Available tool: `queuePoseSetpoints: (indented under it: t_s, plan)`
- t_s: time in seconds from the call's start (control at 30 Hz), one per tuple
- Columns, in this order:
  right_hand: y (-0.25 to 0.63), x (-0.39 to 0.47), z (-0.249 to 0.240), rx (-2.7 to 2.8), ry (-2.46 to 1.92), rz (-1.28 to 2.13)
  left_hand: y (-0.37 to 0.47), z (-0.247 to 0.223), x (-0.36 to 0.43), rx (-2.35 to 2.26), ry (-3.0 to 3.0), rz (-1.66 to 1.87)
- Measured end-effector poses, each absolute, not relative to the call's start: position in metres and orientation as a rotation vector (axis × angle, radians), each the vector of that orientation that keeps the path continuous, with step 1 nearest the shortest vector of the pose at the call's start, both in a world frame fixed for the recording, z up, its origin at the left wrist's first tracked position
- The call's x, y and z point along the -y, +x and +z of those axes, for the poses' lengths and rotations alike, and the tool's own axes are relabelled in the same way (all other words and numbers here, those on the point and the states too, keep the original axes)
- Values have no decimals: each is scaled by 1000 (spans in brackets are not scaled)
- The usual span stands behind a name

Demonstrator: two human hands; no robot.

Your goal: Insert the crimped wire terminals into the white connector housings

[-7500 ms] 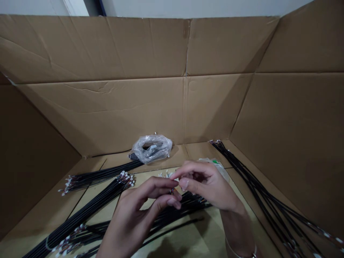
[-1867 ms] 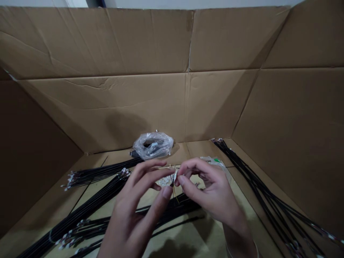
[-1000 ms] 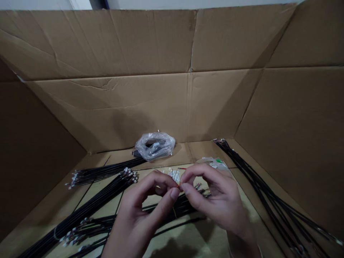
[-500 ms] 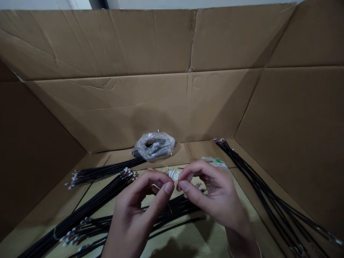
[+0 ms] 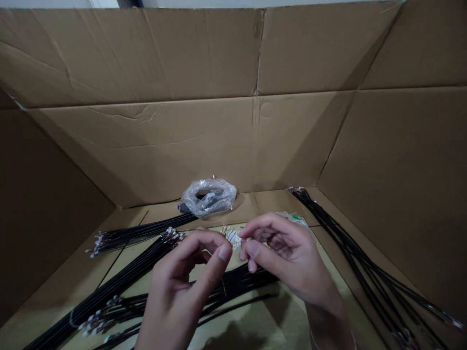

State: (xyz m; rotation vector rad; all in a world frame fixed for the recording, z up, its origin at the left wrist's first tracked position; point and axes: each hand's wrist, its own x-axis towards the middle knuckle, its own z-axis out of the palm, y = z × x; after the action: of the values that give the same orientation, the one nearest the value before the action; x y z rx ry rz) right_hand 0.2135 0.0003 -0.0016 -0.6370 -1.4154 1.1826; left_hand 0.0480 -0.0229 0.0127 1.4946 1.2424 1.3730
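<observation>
Both hands meet over the middle of the board. My left hand [image 5: 186, 282] is closed in a pinch, thumb against index finger, on a thin orange-red wire [image 5: 238, 242]. The wire spans the small gap to my right hand [image 5: 292, 262], whose thumb and index finger pinch its other end; the tips hide what is at that end. Just behind the fingertips lies a cluster of small white connectors [image 5: 232, 236]. Below the hands runs a bundle of black cables [image 5: 244, 282], partly covered by my left hand.
Black cable bundles with white connector ends lie at left [image 5: 120, 272] and back left [image 5: 146, 231]. A clear plastic bag [image 5: 209, 199] sits by the back cardboard wall [image 5: 164, 146]. More black cables [image 5: 350, 248] stretch along the right side. Another plastic bag [image 5: 297, 218] lies behind my right hand.
My hands have drawn slightly apart, and more of the thin wire shows between the fingertips. The right hand's fingers have shifted a little. The cables and bags lie as before.
</observation>
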Motion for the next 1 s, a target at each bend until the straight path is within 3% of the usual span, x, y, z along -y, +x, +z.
queuePoseSetpoints:
  t_s: [0.3, 1.0]
  plan:
    - [210, 0, 0, 1487, -758, 972, 42, 8, 17, -1201, 1596, 1358]
    - [206, -10, 1, 1142, -549, 1583, 59, 7, 17, -1454, 1677, 1646]
